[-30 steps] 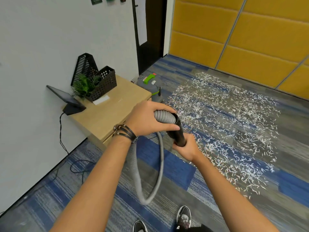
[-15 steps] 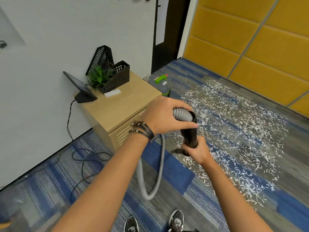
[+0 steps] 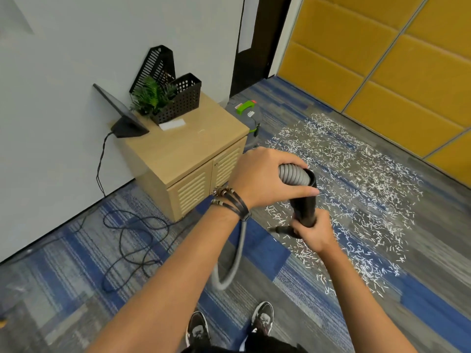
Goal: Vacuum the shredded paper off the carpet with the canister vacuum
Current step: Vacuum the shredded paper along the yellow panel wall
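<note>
My left hand (image 3: 265, 180) grips the ribbed grey vacuum hose (image 3: 293, 174) where it enters the black wand tube (image 3: 304, 205). My right hand (image 3: 314, 231) holds the lower part of that tube, whose dark lower end pokes out to the left of the hand. The hose loops down below my left forearm and up again. The grey canister vacuum (image 3: 248, 115) with a green handle stands on the floor behind the wooden cabinet. White shredded paper (image 3: 356, 179) is strewn widely over the grey and blue carpet (image 3: 254, 250) to the right.
A low wooden cabinet (image 3: 188, 154) stands against the white wall, carrying a tablet on a stand (image 3: 122, 115), a black mesh organiser (image 3: 178, 103) and a small plant. Black cables (image 3: 132, 240) lie tangled on the carpet left of it. Yellow wall panels (image 3: 382, 72) close the far side. My shoes (image 3: 229, 324) show below.
The view has swung left and down, so the cabinet and cables show more. Both hands keep their hold on the hose and tube, which now sit further right in the picture.
</note>
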The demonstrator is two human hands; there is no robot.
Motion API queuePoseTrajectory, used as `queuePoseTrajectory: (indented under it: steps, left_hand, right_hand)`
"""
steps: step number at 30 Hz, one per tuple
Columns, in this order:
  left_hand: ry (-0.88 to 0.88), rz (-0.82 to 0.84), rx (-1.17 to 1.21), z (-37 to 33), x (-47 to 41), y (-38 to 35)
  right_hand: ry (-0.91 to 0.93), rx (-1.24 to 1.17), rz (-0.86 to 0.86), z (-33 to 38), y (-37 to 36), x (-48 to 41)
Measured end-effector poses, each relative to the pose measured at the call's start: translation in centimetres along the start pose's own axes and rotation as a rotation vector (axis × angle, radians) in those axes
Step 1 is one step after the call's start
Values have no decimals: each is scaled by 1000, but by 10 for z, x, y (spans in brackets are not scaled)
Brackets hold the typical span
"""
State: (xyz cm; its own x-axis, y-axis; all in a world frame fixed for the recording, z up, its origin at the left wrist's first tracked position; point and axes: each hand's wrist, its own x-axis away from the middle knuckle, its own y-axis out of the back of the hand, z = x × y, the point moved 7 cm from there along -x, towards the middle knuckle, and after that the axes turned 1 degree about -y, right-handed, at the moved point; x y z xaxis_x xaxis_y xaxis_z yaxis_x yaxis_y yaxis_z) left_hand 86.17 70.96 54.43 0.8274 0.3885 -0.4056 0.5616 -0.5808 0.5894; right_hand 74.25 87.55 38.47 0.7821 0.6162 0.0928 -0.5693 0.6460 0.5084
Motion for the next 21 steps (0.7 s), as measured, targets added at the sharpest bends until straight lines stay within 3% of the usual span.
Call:
queuePoseTrajectory:
  steps: [11, 18, 21]
  left_hand:
    - [3, 143, 77, 7, 5, -12]
    - [4, -6, 20, -30, 11, -14]
    - [-6, -3, -26, -52, 6, -17]
  right_hand:
    - [-33, -5, 32, -1, -4, 32]
    - [53, -23, -6, 2, 31, 30]
    - [64, -65, 60, 3, 38, 28]
